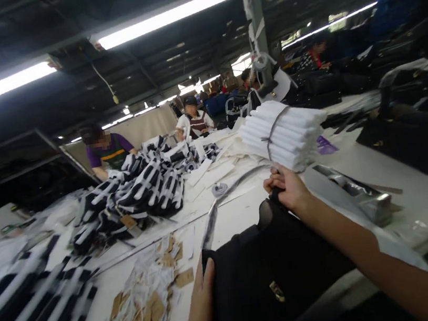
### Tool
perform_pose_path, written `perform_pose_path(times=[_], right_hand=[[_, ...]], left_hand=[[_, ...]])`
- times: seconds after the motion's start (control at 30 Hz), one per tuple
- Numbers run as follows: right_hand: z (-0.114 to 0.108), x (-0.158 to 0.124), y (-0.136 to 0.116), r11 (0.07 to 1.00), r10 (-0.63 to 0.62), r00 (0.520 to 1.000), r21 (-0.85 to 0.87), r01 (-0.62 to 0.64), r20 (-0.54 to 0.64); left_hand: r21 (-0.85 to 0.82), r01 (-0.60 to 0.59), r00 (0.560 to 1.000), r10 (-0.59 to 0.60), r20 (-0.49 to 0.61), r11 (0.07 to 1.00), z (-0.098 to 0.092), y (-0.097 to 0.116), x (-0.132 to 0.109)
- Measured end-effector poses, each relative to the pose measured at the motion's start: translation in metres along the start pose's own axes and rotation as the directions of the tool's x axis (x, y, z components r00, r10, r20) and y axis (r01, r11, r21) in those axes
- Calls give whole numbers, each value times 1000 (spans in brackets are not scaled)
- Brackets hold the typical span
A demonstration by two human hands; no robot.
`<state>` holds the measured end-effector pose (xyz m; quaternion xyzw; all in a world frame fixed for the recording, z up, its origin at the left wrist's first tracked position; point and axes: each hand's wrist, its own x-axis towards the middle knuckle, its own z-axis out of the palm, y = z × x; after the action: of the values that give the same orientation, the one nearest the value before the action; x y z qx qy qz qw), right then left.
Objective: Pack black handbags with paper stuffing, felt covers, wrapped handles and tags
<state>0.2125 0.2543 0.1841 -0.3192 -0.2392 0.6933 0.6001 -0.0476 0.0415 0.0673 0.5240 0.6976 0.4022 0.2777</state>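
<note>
A black bag (250, 277) with a small gold-coloured clasp (276, 291) is tilted in front of me at the table's edge. My left hand (207, 294) grips its left side, thumb on the near face and the other fingers hidden behind. From that side a strap (211, 222), seemingly wrapped in clear film, arches up and over to the right. Above the bag's top edge, my right hand (287, 187) is closed with curled fingers around the strap's far end, close to a dark part of the bag.
Brown paper tags (150, 318) with strings lie left of the bag. Black-and-white straps (31, 308) and a bundled pile (142, 186) fill the left. A tied stack of white rolls (282, 132), a tape dispenser (356, 193) and another black bag (413, 137) stand right. Two people work across the table.
</note>
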Motion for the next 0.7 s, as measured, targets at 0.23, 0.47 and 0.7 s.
perform_pose_path(times=[0.23,0.47,0.7], right_hand=[[-48,36,82,868,150,989,-479,-130,2],[-63,-17,40,266,180,679,-700,662,711],[-87,-69,63,-76,505,307,-313,947,807]], left_hand=[[-42,243,955,-247,-162,969,-12,-4,-4],[398,-349,936,291,200,849,-17,43,-17],[567,-582,798,275,536,583,12,47,-5]])
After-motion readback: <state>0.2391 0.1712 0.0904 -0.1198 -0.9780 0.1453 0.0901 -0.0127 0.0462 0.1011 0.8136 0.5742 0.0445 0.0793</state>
